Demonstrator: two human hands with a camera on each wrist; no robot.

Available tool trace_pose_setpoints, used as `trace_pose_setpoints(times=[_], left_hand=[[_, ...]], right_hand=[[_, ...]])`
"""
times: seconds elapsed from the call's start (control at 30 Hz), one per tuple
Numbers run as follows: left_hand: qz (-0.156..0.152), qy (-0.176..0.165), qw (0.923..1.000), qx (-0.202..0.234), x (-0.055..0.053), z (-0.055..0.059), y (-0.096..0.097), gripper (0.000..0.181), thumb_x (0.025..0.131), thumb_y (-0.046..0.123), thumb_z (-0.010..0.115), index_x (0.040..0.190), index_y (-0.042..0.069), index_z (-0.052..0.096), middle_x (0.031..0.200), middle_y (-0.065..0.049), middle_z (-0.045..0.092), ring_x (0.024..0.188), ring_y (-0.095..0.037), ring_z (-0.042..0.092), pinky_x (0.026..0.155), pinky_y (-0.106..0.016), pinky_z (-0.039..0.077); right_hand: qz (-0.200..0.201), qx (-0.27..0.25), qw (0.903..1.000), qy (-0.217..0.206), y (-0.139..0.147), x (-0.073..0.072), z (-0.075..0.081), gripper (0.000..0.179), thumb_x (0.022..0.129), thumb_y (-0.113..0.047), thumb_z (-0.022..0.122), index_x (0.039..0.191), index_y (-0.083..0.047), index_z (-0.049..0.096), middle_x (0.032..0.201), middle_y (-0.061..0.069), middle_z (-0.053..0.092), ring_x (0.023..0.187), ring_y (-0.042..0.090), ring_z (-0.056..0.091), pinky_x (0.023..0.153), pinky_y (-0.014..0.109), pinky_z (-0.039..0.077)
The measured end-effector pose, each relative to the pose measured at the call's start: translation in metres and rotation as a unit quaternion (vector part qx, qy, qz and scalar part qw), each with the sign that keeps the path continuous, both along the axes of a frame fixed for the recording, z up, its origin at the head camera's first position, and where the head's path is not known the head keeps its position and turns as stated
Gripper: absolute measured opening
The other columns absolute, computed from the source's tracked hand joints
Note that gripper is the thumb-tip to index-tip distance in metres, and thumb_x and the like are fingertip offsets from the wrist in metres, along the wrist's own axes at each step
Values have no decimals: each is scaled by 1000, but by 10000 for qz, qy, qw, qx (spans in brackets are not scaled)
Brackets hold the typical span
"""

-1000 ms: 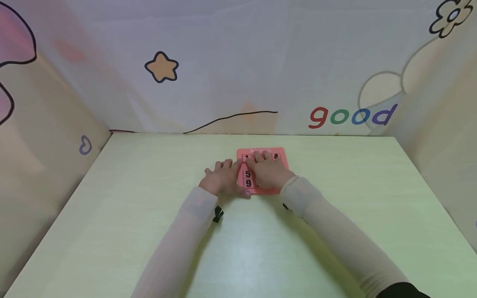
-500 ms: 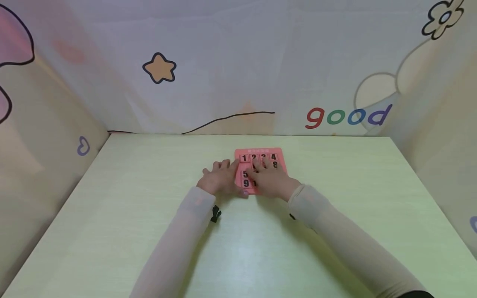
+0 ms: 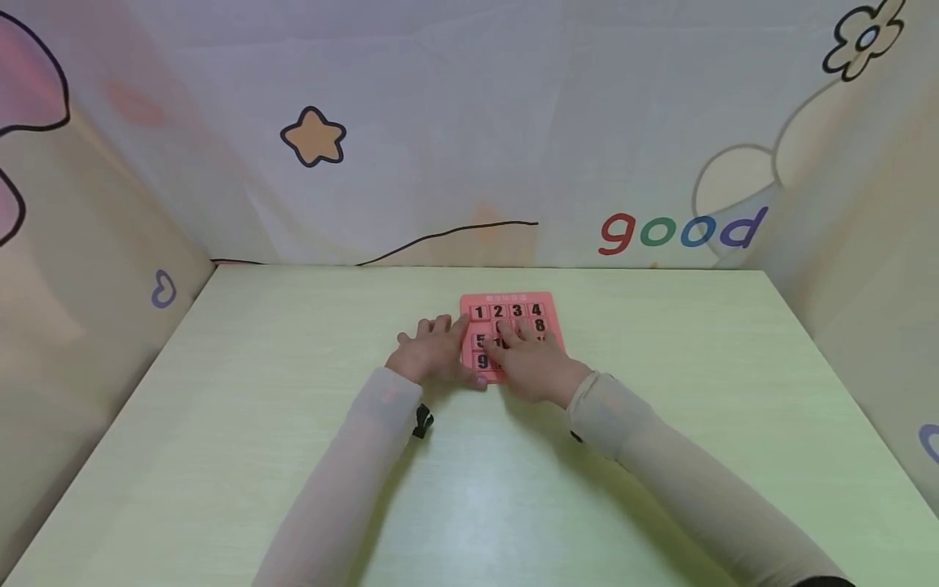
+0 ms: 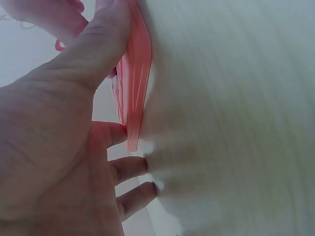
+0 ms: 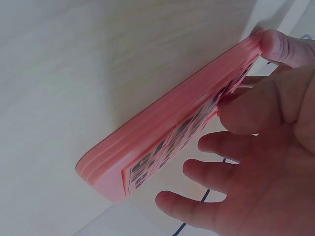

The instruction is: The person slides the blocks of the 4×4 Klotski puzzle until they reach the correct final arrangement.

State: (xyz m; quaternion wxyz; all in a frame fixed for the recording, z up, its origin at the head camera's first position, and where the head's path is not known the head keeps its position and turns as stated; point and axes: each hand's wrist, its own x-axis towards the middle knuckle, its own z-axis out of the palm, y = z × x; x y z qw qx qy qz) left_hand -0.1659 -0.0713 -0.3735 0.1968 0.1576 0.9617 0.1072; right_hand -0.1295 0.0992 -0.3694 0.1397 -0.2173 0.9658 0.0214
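A pink sliding number puzzle point(image 3: 506, 298) lies flat on the table, with black numerals on its tiles. Tiles 1, 2, 3, 4, 8, 5 and 9 can be read in the head view; my right hand hides several others. A gap shows between tiles 1 and 5. My left hand point(image 3: 429, 355) steadies the puzzle's left side, thumb at the near corner and index finger against the edge, the other fingers spread beside it. Over the tiles lies my right hand point(image 3: 539, 367), fingers extended and spread. Its thumb point(image 5: 246, 110) touches the tile area in the right wrist view.
The pale table point(image 3: 293, 456) runs back to a printed fabric wall point(image 3: 440, 122) with a star, a flower and the word "good". Fabric walls also stand at the left and right. A black strap point(image 3: 423, 421) hangs at my left wrist.
My right hand has drawn back a little toward me across the puzzle, uncovering more of the top row and tile 8. My left hand stays at the left edge.
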Motion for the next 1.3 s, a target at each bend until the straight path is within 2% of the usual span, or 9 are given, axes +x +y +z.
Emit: trace_pose_setpoints(times=[0.3,0.43,0.63,0.8,0.93,1.1,1.3], left_hand=[[-70,-10,10000,-60,-1,-1,-2,112,69,65,71,153,22,13,152,-11,19,133,-37,19,101,-67,17],[-78,22,9999,-62,-1,-2,-1,112,68,65,71,153,22,12,152,-12,20,134,-37,19,101,-67,17],[-88,74,9999,-96,-1,-4,-1,113,67,67,71,153,22,13,151,-12,21,134,-37,19,101,-68,18],[-99,173,9997,-134,-1,-5,-2,114,67,69,70,153,22,13,151,-12,22,133,-36,20,100,-68,19],[-86,195,9997,-68,-1,-4,-3,114,67,68,70,153,22,13,151,-12,22,133,-36,21,101,-68,18],[2,175,9998,-35,-1,-3,-3,113,67,66,72,153,21,13,152,-12,23,133,-36,22,101,-68,17],[-12,116,9999,12,0,-1,-2,113,67,65,72,153,21,13,152,-13,22,133,-37,21,101,-68,16]], right_hand=[[-218,-64,9997,-5,-5,-17,-1,63,95,-34,54,150,-20,28,155,18,12,139,43,9,103,64,17],[-257,-72,9996,-47,-4,-19,-2,64,95,-35,54,151,-20,26,155,18,10,139,42,7,103,65,16],[-85,-38,9999,-52,-1,-5,-2,60,98,-29,50,151,-25,23,155,16,9,140,39,6,105,64,12],[213,-108,9997,-67,3,14,0,57,96,-17,50,149,-24,31,155,16,13,140,39,8,104,64,14],[271,-197,9994,-77,7,24,-1,57,95,-14,50,148,-25,33,155,16,14,140,39,8,103,65,16],[328,-307,9990,-18,9,29,1,57,94,-12,50,147,-26,36,154,18,15,139,41,11,102,67,17],[322,-290,9991,-26,7,26,5,54,95,-13,50,146,-24,38,154,18,16,139,42,11,102,67,17]])
